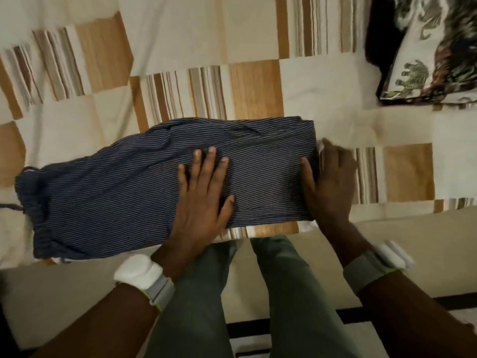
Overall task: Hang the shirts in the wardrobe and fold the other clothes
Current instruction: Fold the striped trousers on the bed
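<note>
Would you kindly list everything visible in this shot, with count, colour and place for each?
striped garment: one, navy with fine pale stripes, lying folded across the bed near its front edge
bedspread: one, cream with tan and brown striped patches, covering the bed
patterned cloth: one, white with an elephant print and dark edging, top right on the bed
wristbands: two, white units on grey straps, one on each wrist
trousers: one pair, grey-green, worn by the person, bottom centre
left hand: flat on the garment, fingers spread
right hand: at the garment's right edge, thumb on top, fingers hidden
</note>
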Available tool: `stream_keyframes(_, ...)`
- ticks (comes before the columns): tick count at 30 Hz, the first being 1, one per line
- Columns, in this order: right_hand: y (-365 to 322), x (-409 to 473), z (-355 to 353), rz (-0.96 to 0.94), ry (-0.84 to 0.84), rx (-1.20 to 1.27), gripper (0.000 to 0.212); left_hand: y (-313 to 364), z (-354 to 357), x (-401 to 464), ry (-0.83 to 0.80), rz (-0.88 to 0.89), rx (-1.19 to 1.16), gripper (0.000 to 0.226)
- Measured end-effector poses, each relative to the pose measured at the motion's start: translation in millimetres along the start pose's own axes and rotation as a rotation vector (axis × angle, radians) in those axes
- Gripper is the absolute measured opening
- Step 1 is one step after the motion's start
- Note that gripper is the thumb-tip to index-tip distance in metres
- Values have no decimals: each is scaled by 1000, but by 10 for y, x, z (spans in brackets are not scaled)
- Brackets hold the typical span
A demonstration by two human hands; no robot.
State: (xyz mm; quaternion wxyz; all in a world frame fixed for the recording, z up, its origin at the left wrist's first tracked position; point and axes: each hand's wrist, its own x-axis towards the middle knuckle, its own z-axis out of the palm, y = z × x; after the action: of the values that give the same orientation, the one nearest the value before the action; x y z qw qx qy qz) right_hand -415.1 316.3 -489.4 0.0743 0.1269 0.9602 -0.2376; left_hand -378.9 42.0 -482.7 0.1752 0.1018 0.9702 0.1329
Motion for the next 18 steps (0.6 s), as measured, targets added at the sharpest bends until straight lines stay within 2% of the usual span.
stream_keyframes(5,-285,-227,-11,284,-245,175,56,125,187,32,2,-125,-158,84)
stream_keyframes(9,-302,-104,-57,385,-346,489,24,54,163,33,19,-46,-326,86)
stream_keyframes(11,-288,-40,-110,443,-375,639,13,-2,116,25,29,-37,-483,84)
stream_keyframes(13,-443,-44,-171,466,-408,729,15,-83,104,-27,70,-81,-744,79)
stream_keyframes(15,-649,-44,-315,469,-443,838,14,-27,12,-21,132,-189,-1139,70)
stream_keyframes(17,-1079,-125,-373,375,-500,939,15,-146,-198,-3,228,-456,-1610,64)
stream_keyframes(18,-1318,-172,-409,301,-518,976,16,-229,-334,28,223,-593,-1779,62)
